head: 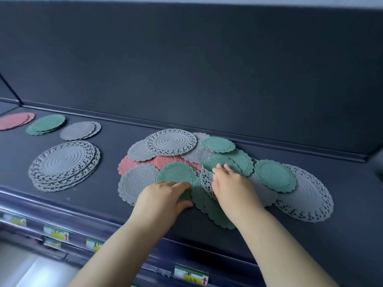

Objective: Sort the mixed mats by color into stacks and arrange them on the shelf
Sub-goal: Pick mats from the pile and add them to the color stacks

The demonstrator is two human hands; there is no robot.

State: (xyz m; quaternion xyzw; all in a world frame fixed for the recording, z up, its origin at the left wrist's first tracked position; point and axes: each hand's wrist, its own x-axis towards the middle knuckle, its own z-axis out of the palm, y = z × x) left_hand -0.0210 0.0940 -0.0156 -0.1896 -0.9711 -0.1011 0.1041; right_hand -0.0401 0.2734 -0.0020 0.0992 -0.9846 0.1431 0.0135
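A mixed pile of round mats (176, 160) in grey, green and pink lies on the dark shelf (116, 139). My left hand (163, 195) pinches the near edge of a green mat (176, 175), thumb under it. My right hand (230, 183) rests on the pile, fingers reaching onto another green mat (219, 162) above a grey lace mat (207, 181). Sorted stacks sit to the left: pink (16, 120), green (46, 124), small grey (80, 130) and large grey lace (64, 164).
The shelf's dark back wall (186, 69) rises right behind the pile. A large grey lace mat (304, 195) lies at the pile's right end. Price labels (56, 233) run along the shelf's front rail below my arms.
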